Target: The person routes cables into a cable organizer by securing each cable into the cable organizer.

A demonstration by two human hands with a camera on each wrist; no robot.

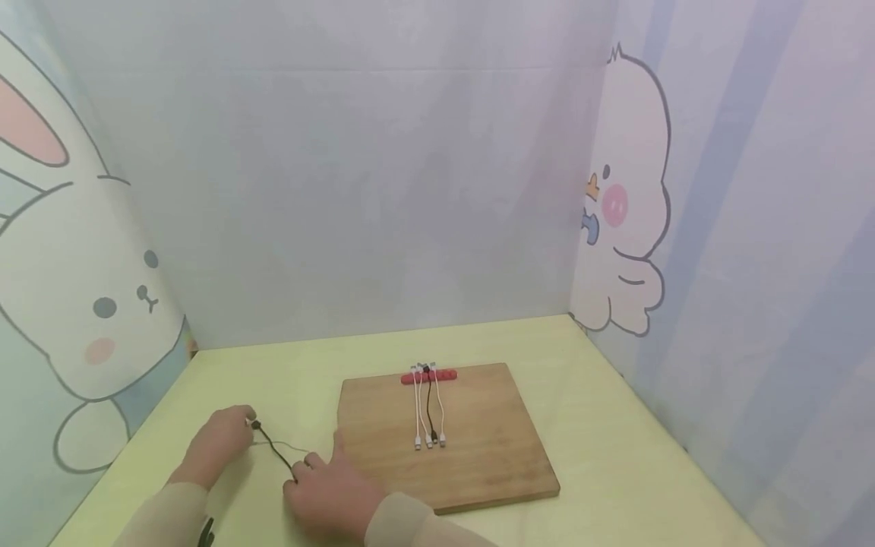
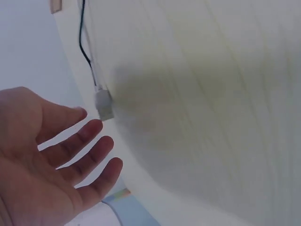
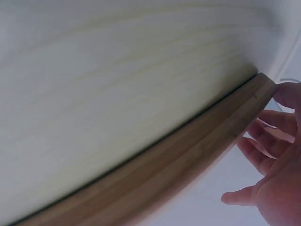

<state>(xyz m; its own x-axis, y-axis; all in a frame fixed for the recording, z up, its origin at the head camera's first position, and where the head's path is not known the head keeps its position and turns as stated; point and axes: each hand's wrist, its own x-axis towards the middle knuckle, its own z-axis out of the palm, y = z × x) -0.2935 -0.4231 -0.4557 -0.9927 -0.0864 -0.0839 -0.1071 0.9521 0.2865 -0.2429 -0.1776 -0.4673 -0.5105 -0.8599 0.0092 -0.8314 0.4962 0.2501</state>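
On the table's left side my left hand (image 1: 217, 444) has its fingertips right at the plug ends of a black cable (image 1: 275, 450) and a white cable (image 1: 290, 446). In the left wrist view its fingers are loosely bent, beside a white USB plug (image 2: 104, 104). My right hand (image 1: 335, 490) is at the left edge of the wooden board (image 1: 478, 456), close to the black cable's near end. Its fingers are spread in the right wrist view, with fingertips at the edge of the board (image 3: 197, 141).
A red cable holder (image 1: 447, 374) lies along the board's far edge. Several short cables, white ones and a black cable (image 1: 430, 406), run from it toward the board's middle. Fabric walls with cartoon animals enclose the yellow table (image 1: 615, 425) at the back and sides.
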